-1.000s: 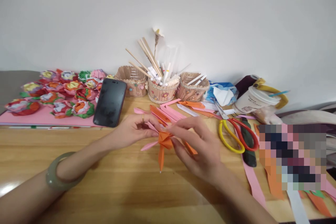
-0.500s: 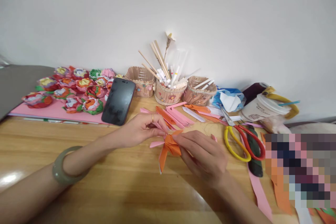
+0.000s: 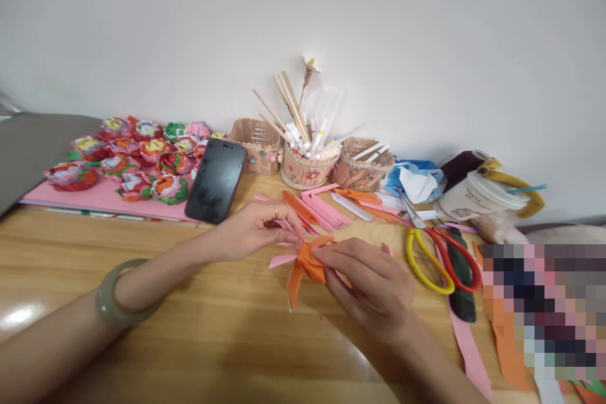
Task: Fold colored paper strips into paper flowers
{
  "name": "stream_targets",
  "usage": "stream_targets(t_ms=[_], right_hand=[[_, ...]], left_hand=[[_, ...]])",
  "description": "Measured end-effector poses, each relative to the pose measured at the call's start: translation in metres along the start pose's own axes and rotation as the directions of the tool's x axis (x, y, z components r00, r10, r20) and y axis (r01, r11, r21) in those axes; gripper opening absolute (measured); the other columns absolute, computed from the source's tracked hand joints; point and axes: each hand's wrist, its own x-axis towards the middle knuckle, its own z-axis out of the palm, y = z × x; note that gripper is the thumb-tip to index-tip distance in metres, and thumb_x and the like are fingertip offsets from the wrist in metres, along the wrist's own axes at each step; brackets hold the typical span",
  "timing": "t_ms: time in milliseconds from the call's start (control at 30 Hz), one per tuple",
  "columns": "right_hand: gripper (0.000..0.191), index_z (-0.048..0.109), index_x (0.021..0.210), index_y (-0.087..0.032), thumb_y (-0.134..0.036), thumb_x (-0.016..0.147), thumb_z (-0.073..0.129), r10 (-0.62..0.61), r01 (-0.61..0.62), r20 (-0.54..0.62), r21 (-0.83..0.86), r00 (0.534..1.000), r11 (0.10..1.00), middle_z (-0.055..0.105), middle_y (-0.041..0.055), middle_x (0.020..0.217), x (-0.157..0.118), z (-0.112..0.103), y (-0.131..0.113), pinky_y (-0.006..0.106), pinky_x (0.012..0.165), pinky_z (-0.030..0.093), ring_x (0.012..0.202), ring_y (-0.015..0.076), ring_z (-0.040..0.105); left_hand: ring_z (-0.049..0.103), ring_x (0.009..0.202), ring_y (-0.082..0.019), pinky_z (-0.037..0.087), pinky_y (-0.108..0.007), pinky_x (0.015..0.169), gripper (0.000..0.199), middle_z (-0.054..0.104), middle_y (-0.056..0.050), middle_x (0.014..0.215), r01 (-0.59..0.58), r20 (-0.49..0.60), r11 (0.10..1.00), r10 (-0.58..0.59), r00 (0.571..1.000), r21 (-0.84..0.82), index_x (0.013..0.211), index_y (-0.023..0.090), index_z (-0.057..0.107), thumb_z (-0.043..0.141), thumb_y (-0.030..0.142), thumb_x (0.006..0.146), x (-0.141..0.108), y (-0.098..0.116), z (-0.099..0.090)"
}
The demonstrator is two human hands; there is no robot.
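Observation:
A bundle of folded orange and pink paper strips [image 3: 310, 263] is raised over the wooden table, its pointed ends splayed out. My right hand [image 3: 372, 281] pinches it from the right between thumb and fingers. At its upper left edge, the thumb and fingertips of my left hand [image 3: 260, 230] are pressed together; what lies between them is too small to make out. A ring and a pale green bangle [image 3: 111, 297] are on my left hand and wrist. Loose folded pink and orange strips [image 3: 322, 208] lie just behind the bundle.
Several paper flowers [image 3: 156, 151] cover a pink sheet [image 3: 95, 199], beside a propped phone [image 3: 215, 180]. Decorated baskets [image 3: 310, 170] with sticks and pens line the wall. Right are scissors [image 3: 428, 262], a lidded cup [image 3: 478, 199], and long paper strips [image 3: 468, 353].
The whole view has shifted slightly. Both hands stay at the orange paper bundle, with hardly any visible movement between them.

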Motion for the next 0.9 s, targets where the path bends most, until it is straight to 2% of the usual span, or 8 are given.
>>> stream_targets(t_ms=[100, 200, 300, 367, 467, 567, 700, 900], right_hand=[[0.029, 0.064, 0.102, -0.024, -0.009, 0.079, 0.057, 0.196, -0.195, -0.013, 0.056, 0.980, 0.979, 0.069, 0.0052, 0.089, -0.001, 0.001, 0.006, 0.029, 0.066, 0.055, 0.079, 0.0166, 0.065], [0.027, 0.061, 0.110, -0.024, -0.021, 0.083, 0.057, 0.513, -0.500, -0.075, 0.146, 0.855, 0.854, 0.067, 0.0059, 0.098, 0.001, 0.003, 0.012, 0.032, 0.072, 0.054, 0.087, 0.0182, 0.063], [0.023, 0.063, 0.105, -0.021, -0.030, 0.084, 0.056, 0.679, -0.664, 0.116, 0.382, 0.724, 0.643, 0.069, 0.0056, 0.092, 0.005, 0.006, 0.013, 0.031, 0.071, 0.055, 0.082, 0.0175, 0.065], [0.018, 0.066, 0.092, -0.018, -0.031, 0.081, 0.060, 0.696, -0.698, 0.205, 0.450, 0.688, 0.557, 0.070, 0.0045, 0.083, 0.007, 0.008, 0.011, 0.030, 0.068, 0.055, 0.073, 0.0167, 0.066], [0.014, 0.068, 0.085, -0.018, -0.028, 0.075, 0.068, 0.669, -0.658, 0.138, 0.406, 0.730, 0.634, 0.070, 0.0028, 0.077, 0.007, 0.008, 0.007, 0.028, 0.062, 0.054, 0.065, 0.0153, 0.064], [0.016, 0.067, 0.088, -0.019, -0.023, 0.073, 0.070, 0.581, -0.566, 0.074, 0.356, 0.810, 0.743, 0.070, 0.0018, 0.078, 0.004, 0.007, 0.004, 0.026, 0.061, 0.054, 0.065, 0.0142, 0.064], [0.014, 0.065, 0.085, -0.020, -0.021, 0.073, 0.071, 0.498, -0.479, -0.001, 0.271, 0.867, 0.835, 0.070, 0.0008, 0.076, 0.001, 0.007, 0.002, 0.024, 0.061, 0.053, 0.065, 0.0134, 0.064], [0.013, 0.062, 0.087, -0.020, -0.019, 0.076, 0.069, 0.367, -0.360, -0.063, 0.097, 0.928, 0.928, 0.068, 0.0015, 0.075, -0.001, 0.007, 0.000, 0.024, 0.058, 0.051, 0.063, 0.0127, 0.062]], left_hand=[[0.063, 0.077, -0.015, 0.051, -0.027, 0.070, 0.008, 0.067, -0.005, 0.077, -0.044, -0.046, 0.998, 0.043, 0.998, -0.035, 0.074, 0.014, 0.063, 0.061, 0.022, 0.077, 0.001, -0.001, -0.003], [0.063, 0.081, -0.015, 0.051, -0.027, 0.072, 0.008, 0.068, -0.006, 0.081, -0.125, -0.077, 0.991, 0.121, 0.990, -0.042, 0.072, 0.015, 0.065, 0.063, 0.021, 0.076, 0.001, -0.002, -0.003], [0.064, 0.079, -0.015, 0.051, -0.027, 0.071, 0.007, 0.069, -0.006, 0.080, -0.147, -0.056, 0.989, 0.146, 0.988, -0.009, 0.072, 0.015, 0.065, 0.062, 0.020, 0.076, 0.000, -0.003, -0.001], [0.064, 0.081, -0.015, 0.051, -0.028, 0.074, 0.007, 0.069, -0.006, 0.082, -0.129, -0.010, 0.992, 0.129, 0.992, -0.004, 0.075, 0.015, 0.066, 0.060, 0.019, 0.077, -0.003, -0.004, 0.003], [0.063, 0.087, -0.016, 0.051, -0.030, 0.079, 0.011, 0.068, -0.006, 0.092, -0.049, 0.019, 0.997, 0.050, 0.999, -0.054, 0.086, 0.016, 0.065, 0.057, 0.019, 0.080, -0.006, -0.002, 0.009], [0.063, 0.087, -0.015, 0.052, -0.030, 0.079, 0.014, 0.068, -0.005, 0.092, 0.013, -0.136, 0.997, -0.023, 0.990, -0.075, 0.089, 0.017, 0.064, 0.063, 0.023, 0.076, -0.007, 0.000, 0.019], [0.062, 0.078, -0.014, 0.053, -0.026, 0.067, 0.012, 0.066, -0.005, 0.086, -0.112, -0.228, 0.988, 0.133, 0.965, 0.104, 0.085, 0.017, 0.066, 0.066, 0.023, 0.074, -0.008, 0.004, 0.029], [0.061, 0.077, -0.011, 0.049, -0.023, 0.071, 0.010, 0.068, -0.002, 0.080, -0.270, -0.254, 0.900, 0.365, 0.896, 0.341, 0.085, 0.017, 0.062, 0.063, 0.012, 0.076, -0.009, 0.004, 0.031]])
